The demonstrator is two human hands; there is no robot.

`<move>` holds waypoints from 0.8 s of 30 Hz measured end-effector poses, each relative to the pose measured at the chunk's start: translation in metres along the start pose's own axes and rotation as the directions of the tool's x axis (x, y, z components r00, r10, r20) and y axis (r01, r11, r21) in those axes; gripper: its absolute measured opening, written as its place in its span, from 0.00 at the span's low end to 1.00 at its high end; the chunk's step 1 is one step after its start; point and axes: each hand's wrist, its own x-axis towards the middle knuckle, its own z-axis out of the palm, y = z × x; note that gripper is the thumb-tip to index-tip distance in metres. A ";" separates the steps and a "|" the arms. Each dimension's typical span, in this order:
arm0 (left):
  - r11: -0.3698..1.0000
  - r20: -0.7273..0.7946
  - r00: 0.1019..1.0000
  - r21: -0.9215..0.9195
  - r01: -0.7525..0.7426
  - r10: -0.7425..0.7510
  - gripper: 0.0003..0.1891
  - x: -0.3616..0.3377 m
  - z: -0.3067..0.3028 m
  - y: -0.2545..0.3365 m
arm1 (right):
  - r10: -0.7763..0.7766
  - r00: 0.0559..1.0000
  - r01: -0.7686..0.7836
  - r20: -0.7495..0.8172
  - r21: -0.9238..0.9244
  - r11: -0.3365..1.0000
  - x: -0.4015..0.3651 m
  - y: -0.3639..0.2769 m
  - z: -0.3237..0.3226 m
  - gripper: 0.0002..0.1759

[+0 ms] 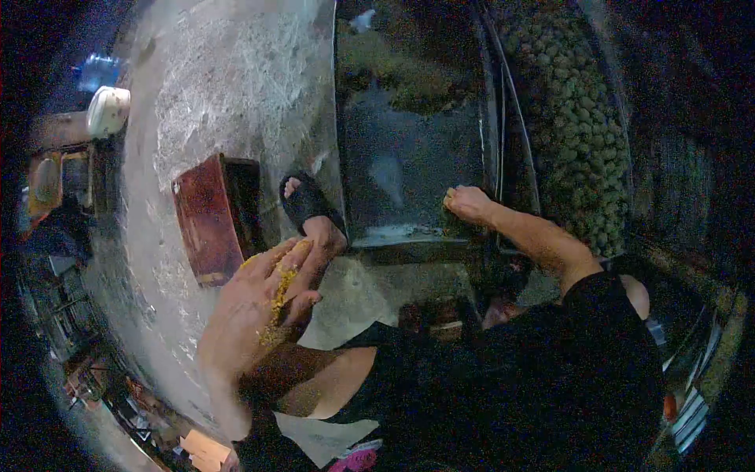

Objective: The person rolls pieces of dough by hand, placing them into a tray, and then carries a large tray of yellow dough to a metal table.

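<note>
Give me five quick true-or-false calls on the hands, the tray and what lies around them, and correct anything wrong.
1. Yellow crumbs cling to the left hand. True.
2. The right hand is spread out flat. False: the fingers of the right hand are curled in.
3. The reddish box sits inside the tray. False: the reddish box is on the floor, left of the tray in the picture.
4. Many round lumps lie to the right of the tray in the picture. True.
5. The foot near the left hand is bare. False: the foot wears a black sandal.
</note>
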 end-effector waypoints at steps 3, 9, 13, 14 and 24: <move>0.998 -0.001 1.000 -0.062 -0.004 0.004 0.27 -0.003 0.004 -0.004 | 0.191 0.981 -0.189 -0.037 0.049 0.981 0.007 0.011 0.009 0.07; 1.000 -0.021 1.000 -0.003 0.002 -0.002 0.26 -0.004 0.002 -0.001 | 0.253 0.915 -0.259 -0.315 0.024 0.966 0.006 0.014 0.013 0.09; 0.994 -0.081 0.991 -0.026 -0.106 0.104 0.26 -0.007 -0.003 0.001 | 0.592 0.804 -0.383 0.061 0.815 0.435 0.007 0.038 -0.007 0.16; 0.991 -0.083 0.989 -0.041 -0.124 0.121 0.26 -0.008 -0.003 0.003 | 0.615 0.745 -0.345 0.258 0.938 0.024 0.000 0.041 -0.013 0.18; 0.961 -0.117 0.960 -0.083 -0.264 0.254 0.24 -0.026 0.008 0.010 | 0.786 0.599 -0.506 -0.153 0.688 0.520 -0.012 -0.049 -0.015 0.23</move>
